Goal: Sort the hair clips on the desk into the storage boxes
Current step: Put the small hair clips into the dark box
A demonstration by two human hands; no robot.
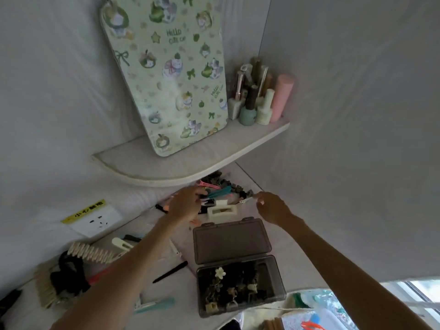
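A heap of hair clips (222,186), pink, teal and dark, lies at the back of the desk under a corner shelf. My left hand (184,206) reaches into the heap's near left side with fingers curled on small dark clips. My right hand (271,207) pinches a thin silver clip (246,200) at the heap's right side. A cream claw clip (222,211) sits between the hands. In front of it a smoky clear storage box (276,282) lies open, lid (229,241) flat toward the heap, its tray holding several small clips.
A corner shelf (190,163) overhangs the heap and carries a green patterned board (171,75) and nail polish bottles (257,101). On the desk's left lie a cream zigzag clip (92,252), black claw clips (69,275), a black slide (170,272) and a teal clip (154,304). A wall socket (94,220) is at the left.
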